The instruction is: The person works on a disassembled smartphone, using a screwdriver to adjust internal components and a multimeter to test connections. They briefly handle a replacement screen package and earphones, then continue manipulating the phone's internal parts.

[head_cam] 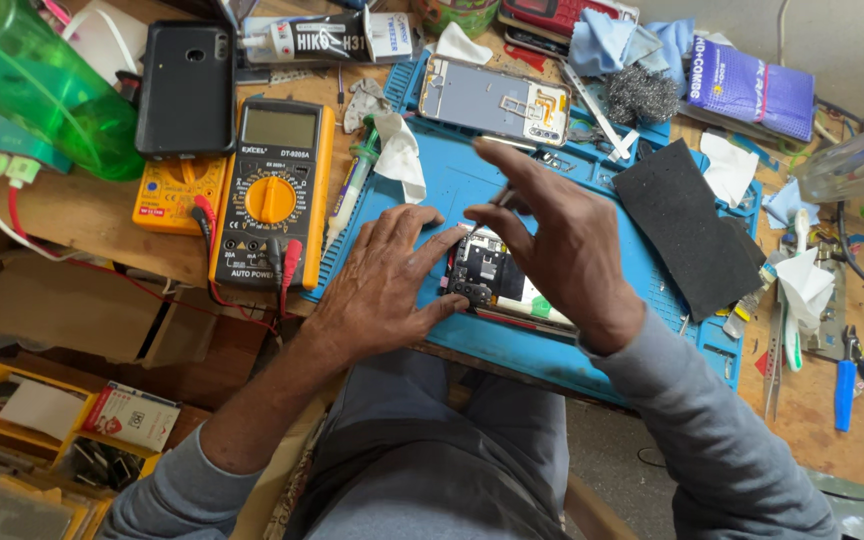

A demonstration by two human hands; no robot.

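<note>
The opened dark phone body with exposed circuit board (492,280) lies on the blue silicone work mat (472,190), near its front edge. The left hand (387,285) presses flat, fingers spread, pinning it steady. The right hand (562,240) pinches a thin metal tool (487,212) over the board. The cluttered wooden tabletop (82,215) also carries an orange multimeter (272,190).
</note>
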